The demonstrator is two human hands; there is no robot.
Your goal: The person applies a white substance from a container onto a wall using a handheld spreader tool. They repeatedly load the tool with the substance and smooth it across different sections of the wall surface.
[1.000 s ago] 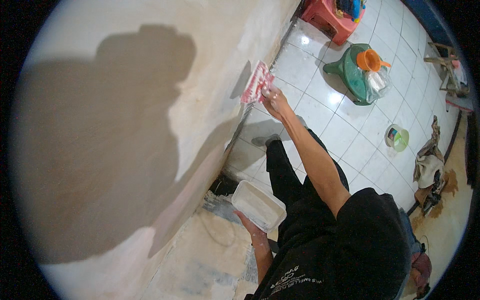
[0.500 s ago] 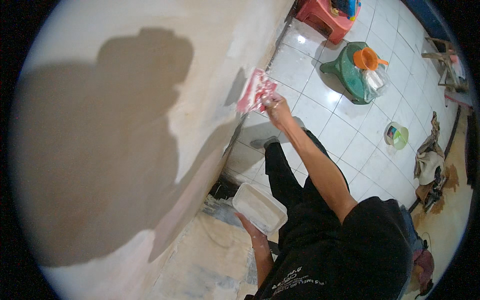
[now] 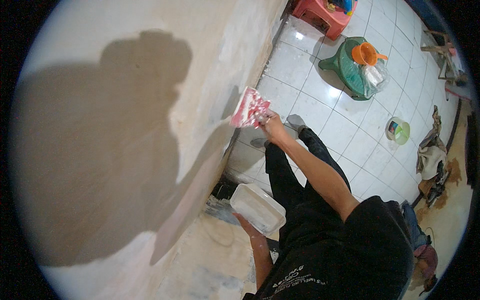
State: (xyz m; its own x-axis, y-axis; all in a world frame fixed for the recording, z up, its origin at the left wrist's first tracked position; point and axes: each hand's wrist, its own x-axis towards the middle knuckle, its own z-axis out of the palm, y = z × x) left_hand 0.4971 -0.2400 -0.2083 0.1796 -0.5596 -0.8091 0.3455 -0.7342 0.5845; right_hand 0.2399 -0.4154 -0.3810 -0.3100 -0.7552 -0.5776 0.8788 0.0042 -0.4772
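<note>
My right hand (image 3: 270, 125) is closed around a red plastic putty spreader (image 3: 248, 107) smeared with white filler. The spreader is by the plastered wall (image 3: 215, 65) on the left, its shadow falling on the surface; whether its edge touches cannot be made out. Lower down, my left hand (image 3: 248, 226) supports a white rectangular tub (image 3: 259, 209) from beneath and along its side. A pale coating lines the tub's inside. Most of my left fingers are hidden under it.
A green stool (image 3: 345, 65) stands ahead on white floor tiles, carrying an orange dipper (image 3: 364, 53) and a plastic bag (image 3: 375, 79). Beyond it is a red stool (image 3: 325, 17). To the right are a pale green tub (image 3: 398, 131) and crumpled cloth (image 3: 431, 160).
My right hand and the spreader have come down and slightly left in view, nearer to my body along the wall. The tub in my left hand has barely shifted.
</note>
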